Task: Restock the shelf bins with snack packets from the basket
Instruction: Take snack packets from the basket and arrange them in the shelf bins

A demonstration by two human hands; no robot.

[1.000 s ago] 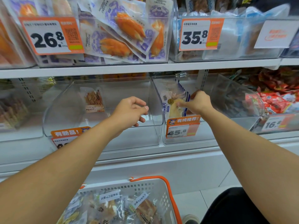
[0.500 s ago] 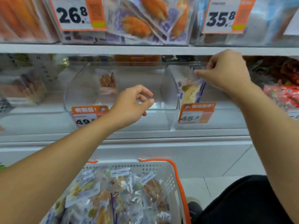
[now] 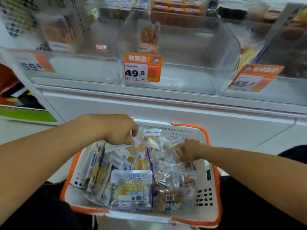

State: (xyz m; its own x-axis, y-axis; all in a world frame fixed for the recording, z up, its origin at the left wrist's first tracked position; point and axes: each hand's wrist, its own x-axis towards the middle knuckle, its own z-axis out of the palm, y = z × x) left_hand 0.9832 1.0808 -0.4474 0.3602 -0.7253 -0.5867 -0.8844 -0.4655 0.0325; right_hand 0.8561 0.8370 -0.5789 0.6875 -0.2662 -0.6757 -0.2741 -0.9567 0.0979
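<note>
A white basket with an orange rim (image 3: 218,188) sits low in front of me, full of several clear snack packets (image 3: 131,188). My left hand (image 3: 119,130) reaches into its far left part, fingers curled down and pinching a clear packet with pale contents (image 3: 150,141). My right hand (image 3: 189,150) is at the far right of the basket, fingers curled onto a brown snack packet (image 3: 176,151). Above, the clear shelf bin tagged 49.8 (image 3: 182,77) holds one upright packet (image 3: 148,39). The bin tagged 45.8 (image 3: 232,90) holds a yellow packet (image 3: 249,53).
A third clear bin tagged 59.8 (image 3: 74,70) stands at the left with packets at its back. A white cabinet front (image 3: 166,107) runs under the shelf, just behind the basket. My dark-clothed legs frame the basket on both sides. The picture is blurred by motion.
My view dropped from the shelf to the basket. Both hands came down from the bins into the basket, and the right hand let go of the packet in the 45.8 bin.
</note>
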